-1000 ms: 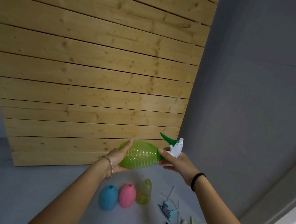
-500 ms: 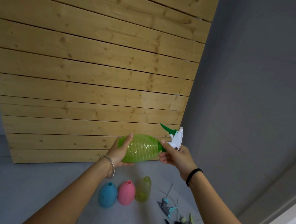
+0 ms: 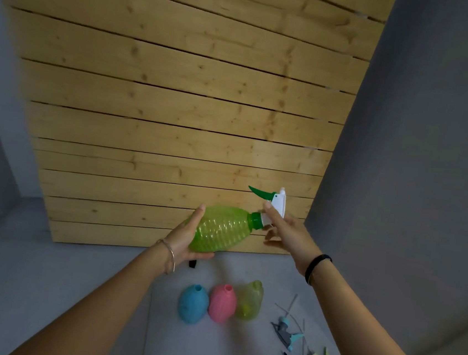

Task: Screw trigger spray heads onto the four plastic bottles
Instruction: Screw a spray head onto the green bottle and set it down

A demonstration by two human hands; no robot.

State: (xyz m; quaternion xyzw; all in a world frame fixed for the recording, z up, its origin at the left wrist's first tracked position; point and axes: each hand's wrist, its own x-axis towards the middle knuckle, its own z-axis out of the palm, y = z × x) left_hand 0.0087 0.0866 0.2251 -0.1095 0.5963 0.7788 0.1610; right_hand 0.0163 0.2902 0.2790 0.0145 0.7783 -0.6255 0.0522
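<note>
While the left hand [image 3: 188, 239] grips the green bottle [image 3: 221, 228] around its wide base end, the bottle lies almost level in the air, with its long axis running from left to right and the neck a little higher than the base. On the neck sits the spray head [image 3: 279, 206], white with a green trigger, and its green collar [image 3: 255, 219] is between the two hands. The right hand [image 3: 290, 235] is just beside this collar. Its fingers look rather straight, the forefinger lies on the white body and the thumb is below and apart from it, so I judge that it touches but does not clamp. The hands are apart, with the bottle between them. For the coming turn the right hand is the nearer one and should close around the collar, across the axis. Whether the thread is already tight I cannot tell. On the floor below stand the blue bottle [image 3: 193, 307], the pink bottle [image 3: 222, 306] and the yellow bottle [image 3: 250, 300], without heads.
</note>
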